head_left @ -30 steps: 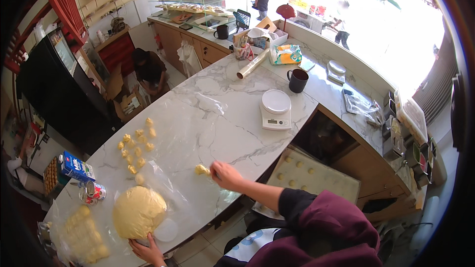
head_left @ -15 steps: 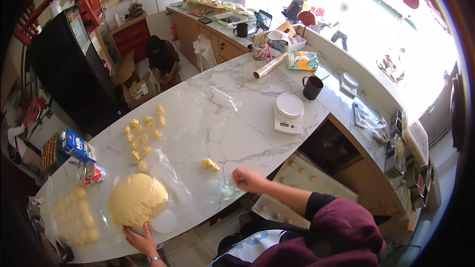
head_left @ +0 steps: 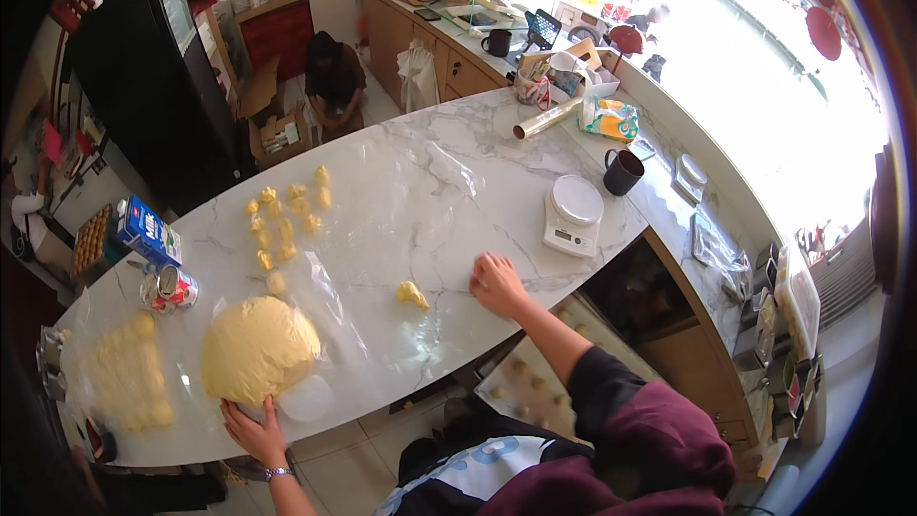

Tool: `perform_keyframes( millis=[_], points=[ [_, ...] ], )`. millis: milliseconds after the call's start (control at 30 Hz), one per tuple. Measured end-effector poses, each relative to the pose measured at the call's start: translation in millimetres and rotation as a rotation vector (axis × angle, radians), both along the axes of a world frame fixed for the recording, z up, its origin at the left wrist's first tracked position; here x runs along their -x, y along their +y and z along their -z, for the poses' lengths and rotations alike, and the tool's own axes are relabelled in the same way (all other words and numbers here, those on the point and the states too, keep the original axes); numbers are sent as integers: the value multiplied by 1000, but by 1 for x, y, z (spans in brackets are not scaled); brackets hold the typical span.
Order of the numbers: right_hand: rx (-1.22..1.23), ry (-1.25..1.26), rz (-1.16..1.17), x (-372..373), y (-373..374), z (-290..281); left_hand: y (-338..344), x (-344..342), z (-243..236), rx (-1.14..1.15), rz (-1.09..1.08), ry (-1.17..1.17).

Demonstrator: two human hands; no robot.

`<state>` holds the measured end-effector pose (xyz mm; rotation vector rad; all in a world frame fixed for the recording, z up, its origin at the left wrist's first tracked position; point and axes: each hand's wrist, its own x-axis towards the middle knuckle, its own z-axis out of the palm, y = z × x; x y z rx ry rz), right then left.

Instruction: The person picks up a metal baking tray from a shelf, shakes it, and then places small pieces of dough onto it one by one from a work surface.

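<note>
A large mound of pale yellow dough (head_left: 258,352) sits on clear plastic sheeting at the table's left. My left hand (head_left: 256,432) lies against its near edge, thumb and fingers spread. Beside the mound rests a flat, round white piece (head_left: 308,399). A small torn lump of dough (head_left: 412,295) lies alone mid-table. To its right, my right hand (head_left: 498,287) is closed low over the tabletop; whatever is inside the fingers is hidden. Several small dough pieces (head_left: 286,228) stand in rows beyond the mound. Rounded dough balls (head_left: 134,373) lie under plastic at far left.
A white kitchen scale (head_left: 573,220) and a dark mug (head_left: 623,172) stand to the right. A blue carton (head_left: 150,229) and cans (head_left: 170,288) stand at left. Below the table's near edge is a tray (head_left: 527,382) with dough balls. A person (head_left: 334,86) crouches beyond the table.
My right hand has moved farther from me across the table, still closed. My left hand stays at the dough mound's edge. The whole view has shifted slightly.
</note>
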<state>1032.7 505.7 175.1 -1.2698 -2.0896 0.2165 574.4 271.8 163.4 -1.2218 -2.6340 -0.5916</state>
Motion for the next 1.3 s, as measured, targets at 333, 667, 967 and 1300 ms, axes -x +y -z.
perform_keyframes(
  millis=[333, 667, 967, 1300],
  points=[
    [155, 122, -145, -7, -17, 12, -2, 4, 0, 8, -1, -8],
    [332, 263, -177, 4, -40, 5, -4, 0, -9, -1, -7, -16],
    [354, 321, -168, 52, -37, 5, -9, 8, -2, 4, -12, 21],
    [319, 264, -50, 52, -23, -10, -2, 6, -1, 25, -16, 4]
  ],
)
